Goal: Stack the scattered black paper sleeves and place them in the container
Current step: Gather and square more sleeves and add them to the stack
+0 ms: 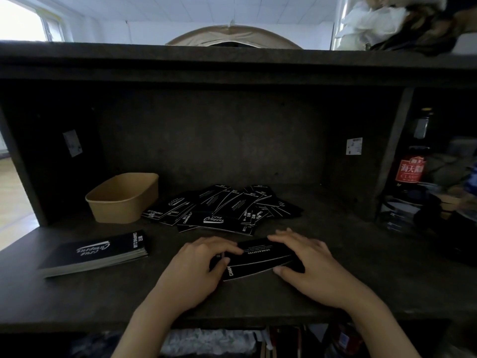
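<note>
Nearest the camera, a small bundle of sleeves (260, 257) is held flat on the dark counter (374, 280) between both hands. It is gripped at its left end by the left hand (204, 262), whose fingers are curled over the top with the thumb against the near edge, and at its right end by the right hand (307, 259), whose fingers are spread along the far edge with the thumb tucked under the near corner. Just beyond the hands, a loose pile of sleeves (222, 208) is spread in an overlapping fan, and a squared stack (98, 254) lies well apart at the near left. At the far left, just beside the pile, the brown paper container (124, 197) stands open. The sleeves are judged to be light, thin, stiff card with a smooth finish, so a bundle is likely to slide and splay unless it is pinched across its short ends or squared by tapping its long edges on the counter. Open room is available between the hands and the container, though the path is bounded above by the shelf board (232, 65) and on the right by an upright panel (395, 151), behind which a bottle (413, 161) stands. The near counter edge lies just under the wrists, so nothing should be pushed that way.
</note>
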`<state>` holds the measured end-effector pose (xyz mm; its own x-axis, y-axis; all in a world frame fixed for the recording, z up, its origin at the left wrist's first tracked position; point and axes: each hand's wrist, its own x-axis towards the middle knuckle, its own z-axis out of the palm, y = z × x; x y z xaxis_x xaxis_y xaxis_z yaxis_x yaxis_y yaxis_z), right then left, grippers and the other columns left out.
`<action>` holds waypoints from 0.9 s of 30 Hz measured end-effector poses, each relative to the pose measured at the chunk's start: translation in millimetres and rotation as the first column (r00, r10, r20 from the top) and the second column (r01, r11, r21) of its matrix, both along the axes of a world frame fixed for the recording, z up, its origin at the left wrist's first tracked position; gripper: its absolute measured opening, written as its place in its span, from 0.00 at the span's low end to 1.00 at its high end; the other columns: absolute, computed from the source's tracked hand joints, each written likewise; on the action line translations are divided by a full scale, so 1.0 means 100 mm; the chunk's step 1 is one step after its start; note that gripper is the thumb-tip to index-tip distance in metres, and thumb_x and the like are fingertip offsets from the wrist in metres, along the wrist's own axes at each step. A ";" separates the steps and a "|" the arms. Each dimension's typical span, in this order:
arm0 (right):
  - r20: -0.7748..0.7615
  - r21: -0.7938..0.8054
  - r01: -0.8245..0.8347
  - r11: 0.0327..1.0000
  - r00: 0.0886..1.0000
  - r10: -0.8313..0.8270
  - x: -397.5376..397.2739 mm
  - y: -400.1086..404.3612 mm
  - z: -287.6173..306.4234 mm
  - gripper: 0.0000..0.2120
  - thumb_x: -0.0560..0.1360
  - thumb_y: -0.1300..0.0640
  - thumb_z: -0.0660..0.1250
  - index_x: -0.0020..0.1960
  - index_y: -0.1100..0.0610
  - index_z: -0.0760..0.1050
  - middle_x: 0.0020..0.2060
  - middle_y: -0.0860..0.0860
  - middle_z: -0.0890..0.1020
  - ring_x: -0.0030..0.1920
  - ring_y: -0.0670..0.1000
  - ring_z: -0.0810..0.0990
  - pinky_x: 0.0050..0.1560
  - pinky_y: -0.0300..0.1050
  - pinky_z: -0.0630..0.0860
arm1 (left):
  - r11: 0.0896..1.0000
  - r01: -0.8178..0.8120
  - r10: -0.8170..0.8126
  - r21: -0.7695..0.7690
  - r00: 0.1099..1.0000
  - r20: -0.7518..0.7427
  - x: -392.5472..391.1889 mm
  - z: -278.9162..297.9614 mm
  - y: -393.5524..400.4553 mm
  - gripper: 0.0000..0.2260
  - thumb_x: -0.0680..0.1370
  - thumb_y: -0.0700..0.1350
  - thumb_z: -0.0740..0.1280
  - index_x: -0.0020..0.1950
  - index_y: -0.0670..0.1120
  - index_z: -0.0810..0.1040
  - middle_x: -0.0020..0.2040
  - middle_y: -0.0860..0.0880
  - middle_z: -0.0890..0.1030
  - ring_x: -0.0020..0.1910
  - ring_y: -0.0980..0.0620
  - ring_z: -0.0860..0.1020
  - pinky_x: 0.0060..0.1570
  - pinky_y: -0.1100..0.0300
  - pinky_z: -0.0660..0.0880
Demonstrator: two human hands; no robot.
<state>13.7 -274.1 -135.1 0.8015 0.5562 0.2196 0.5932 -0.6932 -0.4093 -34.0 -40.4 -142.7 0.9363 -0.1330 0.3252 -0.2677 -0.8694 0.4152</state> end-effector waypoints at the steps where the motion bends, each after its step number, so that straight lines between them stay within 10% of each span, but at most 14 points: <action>1: -0.009 -0.015 -0.003 1.000 1.000 0.003 0.01 0.01 0.00 0.25 0.77 0.44 0.62 0.71 0.37 0.60 0.71 0.34 0.60 0.68 0.34 0.55 0.71 0.39 0.50 | 1.000 -0.003 0.003 -0.016 1.000 -0.003 0.00 0.00 0.01 0.14 0.78 0.46 0.64 0.59 0.65 0.75 0.60 0.69 0.74 0.63 0.68 0.69 0.68 0.59 0.67; 7: -0.007 0.128 0.000 0.992 1.000 0.001 0.03 -0.01 -0.01 0.22 0.72 0.46 0.69 0.65 0.39 0.70 0.55 0.33 0.71 0.59 0.35 0.69 0.66 0.41 0.67 | 0.998 0.025 -0.027 -0.060 0.999 -0.039 -0.05 0.03 0.00 0.21 0.71 0.60 0.69 0.63 0.66 0.71 0.58 0.69 0.73 0.61 0.68 0.69 0.62 0.66 0.68; 13: 0.004 0.064 -0.025 0.998 1.000 0.025 0.06 -0.01 -0.07 0.24 0.75 0.42 0.64 0.70 0.40 0.64 0.66 0.35 0.68 0.67 0.39 0.65 0.71 0.43 0.62 | 0.995 0.036 -0.038 -0.088 0.999 -0.028 -0.07 0.07 -0.03 0.23 0.69 0.59 0.72 0.62 0.68 0.71 0.54 0.69 0.76 0.58 0.70 0.71 0.60 0.69 0.69; 20: 0.009 0.156 0.039 0.987 0.999 -0.041 0.03 -0.01 -0.06 0.12 0.76 0.40 0.59 0.58 0.40 0.73 0.53 0.36 0.75 0.57 0.37 0.72 0.60 0.39 0.71 | 0.992 0.054 -0.055 -0.111 0.998 -0.006 -0.08 0.06 -0.03 0.21 0.68 0.63 0.69 0.60 0.66 0.73 0.54 0.67 0.78 0.56 0.69 0.73 0.57 0.69 0.71; 27: -0.048 0.333 0.125 0.934 0.992 -0.115 -0.03 -0.05 0.00 0.08 0.78 0.47 0.59 0.57 0.41 0.70 0.46 0.42 0.80 0.47 0.38 0.79 0.48 0.38 0.76 | 0.956 -0.031 0.067 -0.292 0.991 0.115 -0.08 0.08 0.03 0.06 0.77 0.47 0.66 0.50 0.58 0.78 0.41 0.60 0.82 0.43 0.64 0.80 0.40 0.73 0.73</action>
<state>10.8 -279.6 -135.2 0.8661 0.3536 0.3534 0.4994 -0.5782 -0.6452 -42.0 -37.2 -135.0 0.8899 0.0284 0.4553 -0.2925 -0.7303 0.6173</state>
